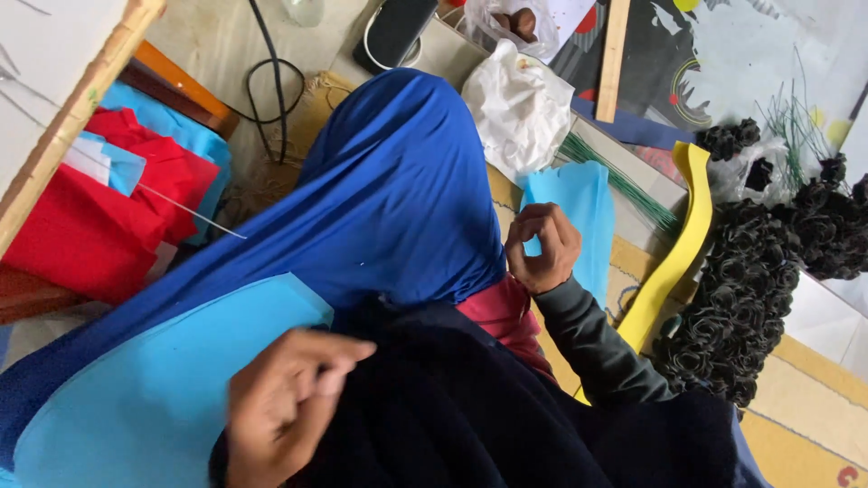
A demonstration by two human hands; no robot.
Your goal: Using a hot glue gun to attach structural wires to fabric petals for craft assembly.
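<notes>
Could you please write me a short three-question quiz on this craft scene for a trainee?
1. True or false: the pile of black rolled roses lies beside the curved yellow foam strip.
2. What colour is the flat sheet piece next to the right hand? A red, B light blue, C white.
3. Fill in: the bundle of thin wire stems is ____ in colour.
Key: 1 true; 2 B; 3 green.

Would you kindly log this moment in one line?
left hand: on large light-blue foam sheet; right hand: closed at smaller light-blue sheet; nearby: black paper roses
</notes>
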